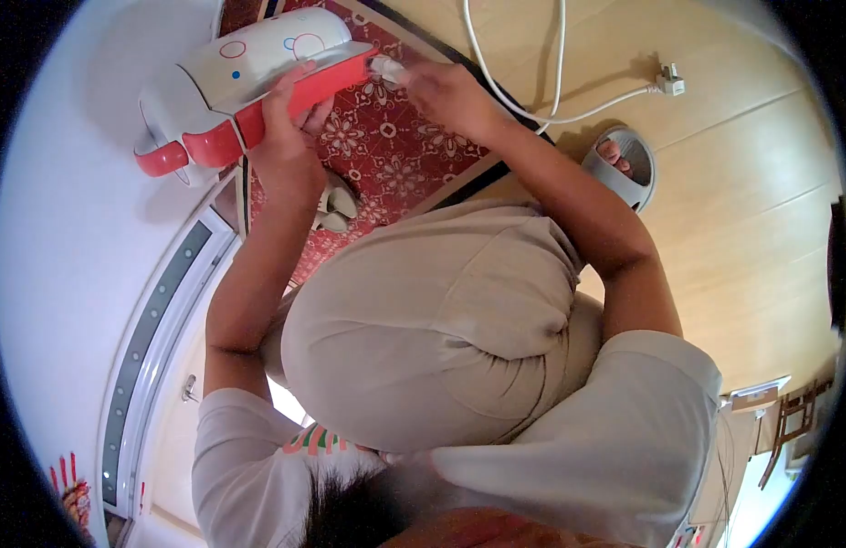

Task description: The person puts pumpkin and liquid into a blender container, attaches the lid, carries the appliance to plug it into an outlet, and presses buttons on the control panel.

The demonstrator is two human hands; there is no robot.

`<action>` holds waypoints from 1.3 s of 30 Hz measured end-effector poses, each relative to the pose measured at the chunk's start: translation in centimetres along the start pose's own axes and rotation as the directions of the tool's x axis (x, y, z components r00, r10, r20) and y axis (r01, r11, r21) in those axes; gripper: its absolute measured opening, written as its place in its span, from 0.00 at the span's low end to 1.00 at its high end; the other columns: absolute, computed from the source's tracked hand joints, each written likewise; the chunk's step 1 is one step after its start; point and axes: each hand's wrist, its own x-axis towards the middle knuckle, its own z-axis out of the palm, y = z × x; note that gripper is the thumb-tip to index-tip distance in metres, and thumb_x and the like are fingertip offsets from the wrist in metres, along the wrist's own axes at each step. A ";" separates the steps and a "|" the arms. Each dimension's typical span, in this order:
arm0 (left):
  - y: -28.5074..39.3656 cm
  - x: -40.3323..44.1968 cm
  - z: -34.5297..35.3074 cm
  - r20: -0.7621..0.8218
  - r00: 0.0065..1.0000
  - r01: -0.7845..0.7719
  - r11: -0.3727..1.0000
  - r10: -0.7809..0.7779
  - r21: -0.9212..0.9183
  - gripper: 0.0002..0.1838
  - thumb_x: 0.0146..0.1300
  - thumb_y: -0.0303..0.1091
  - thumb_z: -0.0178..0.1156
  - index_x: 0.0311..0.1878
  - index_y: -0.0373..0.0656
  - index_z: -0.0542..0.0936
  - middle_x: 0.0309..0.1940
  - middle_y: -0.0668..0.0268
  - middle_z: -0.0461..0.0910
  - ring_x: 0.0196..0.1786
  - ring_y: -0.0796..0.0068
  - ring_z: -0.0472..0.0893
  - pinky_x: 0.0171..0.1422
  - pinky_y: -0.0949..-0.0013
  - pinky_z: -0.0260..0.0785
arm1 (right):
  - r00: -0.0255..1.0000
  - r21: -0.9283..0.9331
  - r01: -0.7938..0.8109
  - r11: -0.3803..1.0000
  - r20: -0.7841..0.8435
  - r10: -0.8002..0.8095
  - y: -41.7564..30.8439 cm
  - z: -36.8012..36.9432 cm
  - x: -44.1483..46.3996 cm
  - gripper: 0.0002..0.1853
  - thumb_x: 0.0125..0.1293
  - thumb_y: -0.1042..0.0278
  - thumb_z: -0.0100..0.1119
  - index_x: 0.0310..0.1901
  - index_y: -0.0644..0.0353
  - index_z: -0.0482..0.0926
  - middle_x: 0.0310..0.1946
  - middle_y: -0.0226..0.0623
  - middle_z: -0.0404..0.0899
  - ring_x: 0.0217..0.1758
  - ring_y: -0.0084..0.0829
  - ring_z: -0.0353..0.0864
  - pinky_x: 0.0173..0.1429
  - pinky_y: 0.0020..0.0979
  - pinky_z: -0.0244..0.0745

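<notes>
A white and red appliance [258,68] with circle prints is at the upper left, tilted. My left hand [286,114] grips its red lower edge, the fingers wrapped round it. At the right end of the red part, my right hand [432,87] holds a small white piece [387,69] between its fingers, against or very near the appliance. What the piece is cannot be made out.
A red patterned rug [386,146] lies below the hands, with pale shoes [336,203] on it. A white cable ends in a plug [669,80] on the wooden floor [742,183]. A foot in a grey slipper [637,164] is at the right. A door [181,429] stands lower left.
</notes>
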 end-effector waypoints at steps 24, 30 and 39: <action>-1.3 -0.2 0.5 -0.025 0.998 0.056 0.998 -0.056 0.008 0.19 0.67 0.37 0.62 0.57 0.37 0.76 0.57 0.62 0.78 0.59 0.67 0.79 0.60 0.63 0.78 | 0.875 0.372 -0.428 0.823 0.397 0.276 -0.9 -1.7 4.7 0.16 0.76 0.59 0.51 0.44 0.65 0.80 0.19 0.27 0.69 0.12 0.15 0.56 0.14 0.23 0.48; -2.0 -0.8 1.8 -0.014 0.997 0.075 0.997 -0.074 0.015 0.21 0.65 0.38 0.65 0.58 0.40 0.76 0.56 0.64 0.78 0.58 0.70 0.78 0.59 0.67 0.76 | 0.962 0.067 -0.047 0.997 0.270 0.027 3.1 -2.0 7.4 0.22 0.75 0.51 0.53 0.40 0.67 0.79 0.17 0.29 0.73 0.13 0.20 0.66 0.19 0.23 0.60; -0.9 -1.9 2.5 0.007 0.996 0.090 0.994 -0.091 0.065 0.26 0.67 0.40 0.66 0.64 0.39 0.74 0.60 0.63 0.77 0.61 0.71 0.76 0.65 0.66 0.70 | 0.996 -0.417 0.033 0.908 0.094 0.006 -1.0 -3.1 3.1 0.15 0.71 0.61 0.60 0.41 0.68 0.80 0.21 0.40 0.78 0.18 0.29 0.78 0.28 0.32 0.73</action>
